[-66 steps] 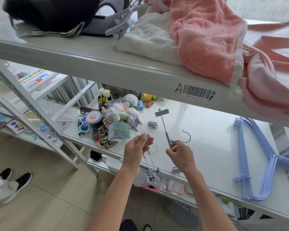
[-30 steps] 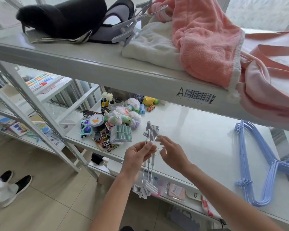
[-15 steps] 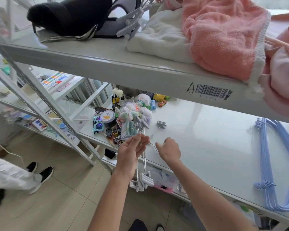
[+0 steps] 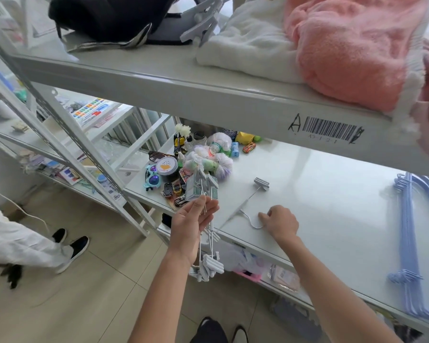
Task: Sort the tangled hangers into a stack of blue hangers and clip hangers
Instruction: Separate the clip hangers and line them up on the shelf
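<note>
My left hand (image 4: 192, 224) holds a bundle of grey clip hangers (image 4: 208, 266) upright in front of the shelf edge; their lower clips hang below my wrist and the upper clips stand above my fingers. One grey clip hanger (image 4: 254, 194) lies flat on the white shelf (image 4: 320, 194), its clip end pointing away from me. My right hand (image 4: 280, 222) rests on the shelf with curled fingers at that hanger's wire hook. A stack of blue hangers (image 4: 410, 243) lies at the shelf's right side.
A heap of small toys, sunglasses and a round tin (image 4: 166, 167) crowds the shelf's left end. The upper shelf overhead carries pink and white towels (image 4: 332, 45), more grey clips and a black bag. Another person's legs and black shoes (image 4: 70, 246) stand on the floor at left.
My right hand has laid one clip hanger down flat on the shelf and stays at its hook. My left hand keeps the bundle. The view has shifted left.
</note>
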